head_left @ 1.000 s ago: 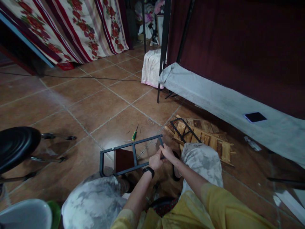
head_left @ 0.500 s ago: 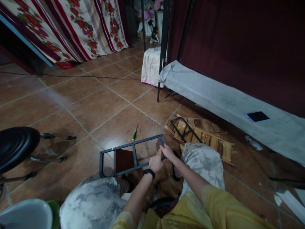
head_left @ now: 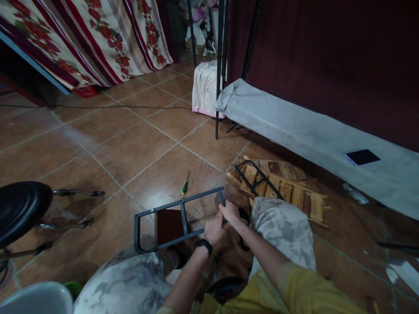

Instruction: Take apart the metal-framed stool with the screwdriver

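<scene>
A dark grey metal ladder-shaped frame (head_left: 160, 205) is propped above the tiled floor between my knees. My left hand (head_left: 214, 228), with a black watch on the wrist, grips the frame's near rail at its right end. My right hand (head_left: 230, 212) is closed on the same right-hand corner, just above the left hand. A dark red-brown wooden block (head_left: 169, 225) shows through the frame's left opening. A green-handled screwdriver (head_left: 185, 185) lies on the tiles just beyond the frame, with a few small screws around it.
A stack of wooden slat panels (head_left: 288, 192) with a second black metal frame (head_left: 253, 179) on top lies right of my knee. A low grey-covered bed (head_left: 304, 131) carries a dark tablet (head_left: 362, 156). A black stool (head_left: 21, 209) stands at left; a cable crosses the far floor.
The view has shifted slightly, so everything sits a little lower in the picture. Both hands stay on the frame's right corner; the frame has barely moved.
</scene>
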`<state>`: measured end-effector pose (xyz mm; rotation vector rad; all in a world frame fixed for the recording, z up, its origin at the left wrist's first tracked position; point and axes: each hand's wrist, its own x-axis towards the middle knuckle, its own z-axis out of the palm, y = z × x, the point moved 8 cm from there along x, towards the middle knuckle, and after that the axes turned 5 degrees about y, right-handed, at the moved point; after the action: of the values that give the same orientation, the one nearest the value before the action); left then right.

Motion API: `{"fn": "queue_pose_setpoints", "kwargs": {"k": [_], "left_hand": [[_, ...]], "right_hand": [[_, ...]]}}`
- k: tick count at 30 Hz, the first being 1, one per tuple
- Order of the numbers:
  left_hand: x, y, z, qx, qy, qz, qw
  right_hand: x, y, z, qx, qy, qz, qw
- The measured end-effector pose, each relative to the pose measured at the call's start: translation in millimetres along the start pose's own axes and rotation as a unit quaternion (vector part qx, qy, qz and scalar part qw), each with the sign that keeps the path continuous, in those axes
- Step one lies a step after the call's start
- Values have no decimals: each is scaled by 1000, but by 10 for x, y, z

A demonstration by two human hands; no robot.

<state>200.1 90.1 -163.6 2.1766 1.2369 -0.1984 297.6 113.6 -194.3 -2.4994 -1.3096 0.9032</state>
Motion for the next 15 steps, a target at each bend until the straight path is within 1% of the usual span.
{"fn": "queue_pose_setpoints", "kwargs": {"k": [2,6,12,15], "left_hand": [[24,-7,20,-5,2,4,1000],[46,-21,41,-23,3,1,1000],[25,-25,23,-37,4,1,999],[7,-38,17,-23,-10,-5,1000]], "right_hand": [[11,-8,-33,-14,7,16,1000],[24,-37,-68,-29,13,22,999],[-9,-72,-84,-11,34,-3,999],[-25,-76,-29,8,19,-3,1000]]}}
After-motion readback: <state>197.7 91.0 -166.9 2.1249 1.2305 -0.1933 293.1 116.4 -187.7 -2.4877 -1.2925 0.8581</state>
